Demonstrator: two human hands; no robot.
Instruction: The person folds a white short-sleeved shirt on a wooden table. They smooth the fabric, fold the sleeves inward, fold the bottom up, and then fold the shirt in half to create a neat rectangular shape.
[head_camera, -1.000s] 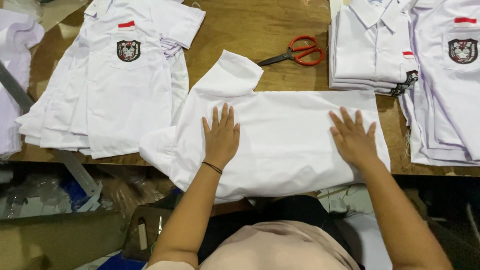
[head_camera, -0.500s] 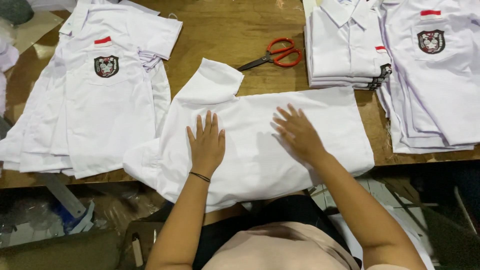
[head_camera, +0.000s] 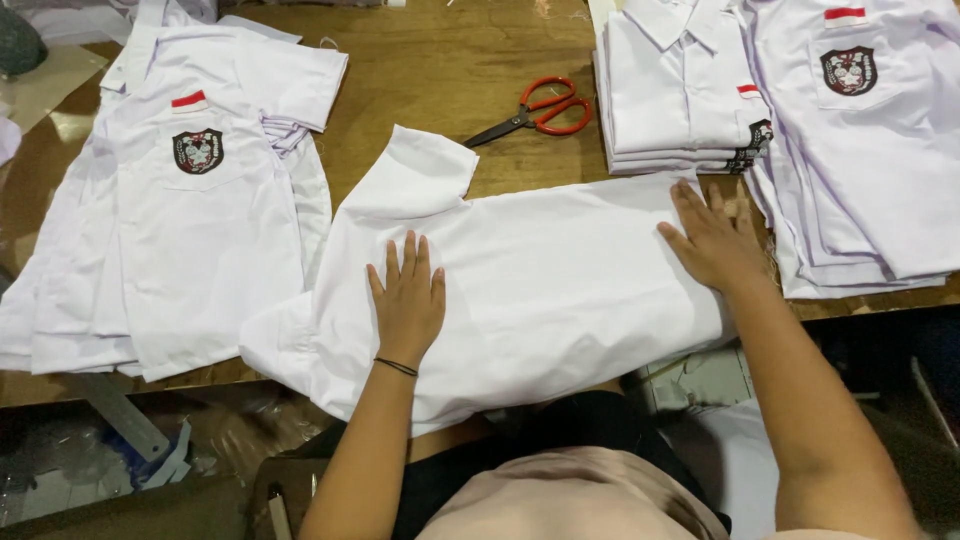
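A white short-sleeved shirt (head_camera: 545, 285) lies face down across the wooden table's (head_camera: 440, 70) front edge, one sleeve sticking up toward the far side. My left hand (head_camera: 407, 300) presses flat on its left part, fingers apart; a thin black band circles that wrist. My right hand (head_camera: 712, 240) rests flat with spread fingers on the shirt's right end, close to the folded stack.
Red-handled scissors (head_camera: 535, 110) lie beyond the shirt. A pile of unfolded white shirts with chest badges (head_camera: 190, 230) sits left. A neat stack of folded shirts (head_camera: 680, 95) and more spread shirts (head_camera: 870, 140) sit right. Under the table edge are scraps (head_camera: 150, 460).
My right hand has slid from the shirt's middle out to its right end. The left hand stays pressed on the left part. The view shifted slightly.
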